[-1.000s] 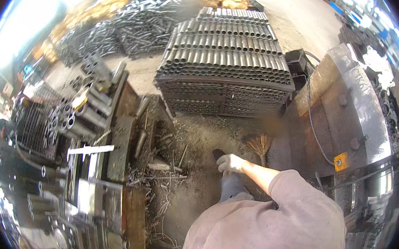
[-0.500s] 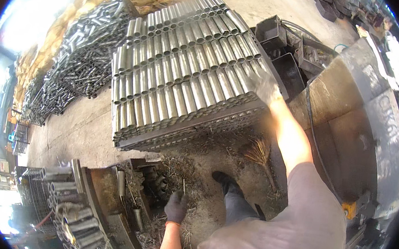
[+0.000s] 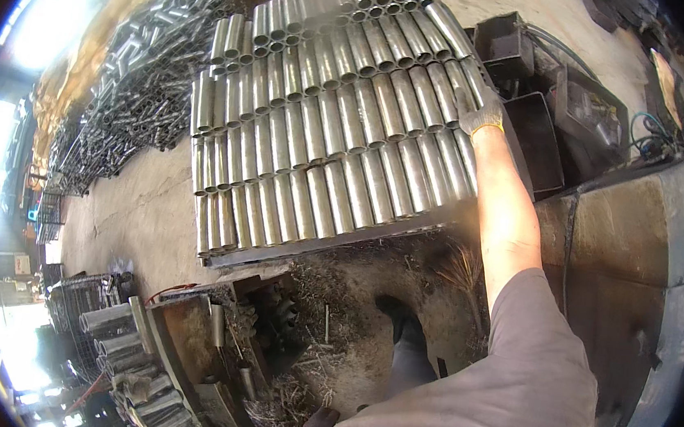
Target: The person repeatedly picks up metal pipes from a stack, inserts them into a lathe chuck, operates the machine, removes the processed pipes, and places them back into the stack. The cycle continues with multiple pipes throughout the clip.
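Observation:
My right hand (image 3: 481, 118), in a grey glove with a yellow cuff, reaches out to the right side of a wide stack of steel tubes (image 3: 342, 123). Its fingers are stretched and parted over the tubes at that edge, with no tube lifted in them. The tubes lie side by side in several rows, their open ends toward me. My left hand (image 3: 322, 422), in a dark glove, hangs low near the bottom edge, apart from the stack. Its fingers are mostly hidden, and I cannot see anything in it.
Metal bins (image 3: 534, 137) stand right of the stack, beside a large brownish metal panel (image 3: 614, 248). A heap of short tubes (image 3: 136, 82) lies at the far left. More tubes (image 3: 138, 367) sit by a rusty frame (image 3: 182, 330) at lower left. A broom (image 3: 462, 270) and metal scraps are on the floor.
The view has come closer over the stack. My right hand, blurred before, now shows clearly at the stack's right side. My left hand has dropped down toward the bottom edge.

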The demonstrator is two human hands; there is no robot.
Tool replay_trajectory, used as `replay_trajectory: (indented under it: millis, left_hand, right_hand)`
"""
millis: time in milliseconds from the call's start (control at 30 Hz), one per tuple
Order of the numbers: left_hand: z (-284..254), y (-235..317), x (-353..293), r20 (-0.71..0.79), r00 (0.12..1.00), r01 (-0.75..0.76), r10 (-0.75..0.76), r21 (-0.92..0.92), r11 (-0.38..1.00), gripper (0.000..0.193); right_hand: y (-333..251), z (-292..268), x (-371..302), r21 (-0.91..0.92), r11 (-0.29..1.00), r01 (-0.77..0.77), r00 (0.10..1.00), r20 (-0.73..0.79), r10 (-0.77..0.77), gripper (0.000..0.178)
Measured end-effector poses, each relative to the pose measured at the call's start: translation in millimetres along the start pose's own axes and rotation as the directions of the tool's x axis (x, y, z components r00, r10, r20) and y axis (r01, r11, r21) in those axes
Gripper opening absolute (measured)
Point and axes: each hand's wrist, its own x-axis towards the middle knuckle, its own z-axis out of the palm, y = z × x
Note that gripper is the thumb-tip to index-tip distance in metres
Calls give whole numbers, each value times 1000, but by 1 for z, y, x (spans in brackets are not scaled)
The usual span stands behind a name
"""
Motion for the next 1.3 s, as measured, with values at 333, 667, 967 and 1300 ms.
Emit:
replay_trajectory:
  millis: [333, 667, 967, 1300]
  left_hand:
    - [-37, 69, -3, -307, 920, -284, 242, -99, 954, 51]
    - [-14, 53, -37, -271, 924, -328, 270, -195, 924, 60]
    - [46, -40, -163, -852, 511, -511, 113, -196, 837, 66]
    - [278, -328, -310, -566, 303, -320, -767, -818, 478, 49]
  right_hand:
    - [43, -38, 16, 907, 335, -256, 859, 54, 509, 45]
    - [-175, -85, -342, -205, 925, 320, 926, 271, -261, 19]
    - [-265, 58, -694, 560, 532, 635, -543, 813, -209, 32]
    - [-342, 27, -1066, 948, 277, 159, -920, 244, -307, 49]
